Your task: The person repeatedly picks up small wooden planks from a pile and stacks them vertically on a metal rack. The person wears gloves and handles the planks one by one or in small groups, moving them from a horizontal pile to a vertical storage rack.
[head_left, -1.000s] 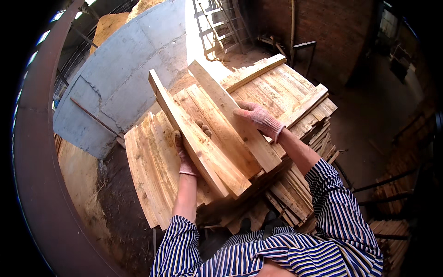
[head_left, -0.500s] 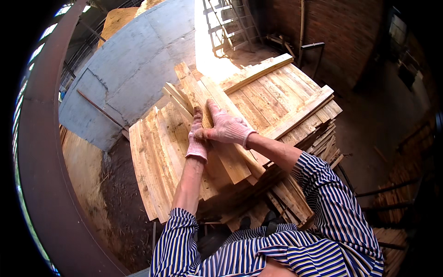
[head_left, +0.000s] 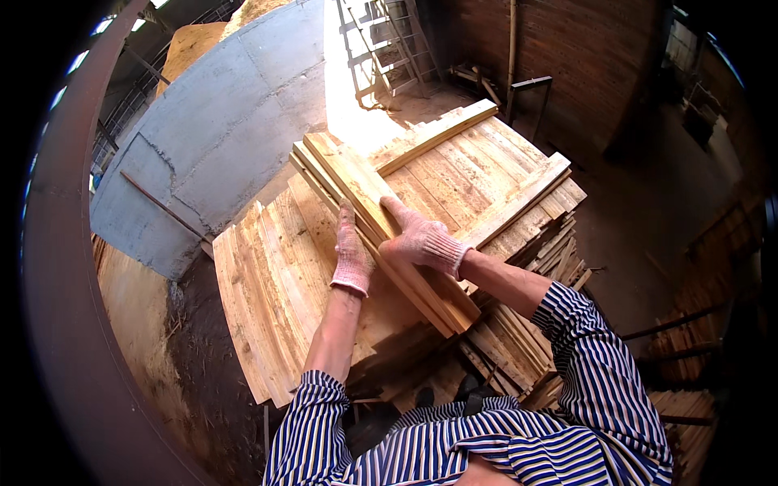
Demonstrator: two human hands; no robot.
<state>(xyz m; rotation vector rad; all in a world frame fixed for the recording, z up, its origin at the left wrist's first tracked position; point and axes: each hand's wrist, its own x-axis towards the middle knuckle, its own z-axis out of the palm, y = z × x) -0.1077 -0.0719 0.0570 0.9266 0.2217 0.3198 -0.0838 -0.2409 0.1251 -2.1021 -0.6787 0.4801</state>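
Observation:
A small bundle of pale wooden boards lies at a slant across a broad stack of planks. My left hand, in a pinkish knit glove, presses against the bundle's left side with its fingers pointing up and away. Gloved the same way, my right hand grips the bundle from the right, its fingers partly hidden behind the boards. The boards lie face to face, their far ends nearly level. Their near ends reach past the front of the stack.
At right, more planks lie side by side with two crosswise battens on top. A pale grey curved surface stands beyond. Behind are a ladder-like frame and a brick wall. A rusty beam runs along the left.
The loose, fanned boards are now drawn together into a tighter bundle. My right hand has moved slightly right and nearer, and the bundle's near end has shifted right.

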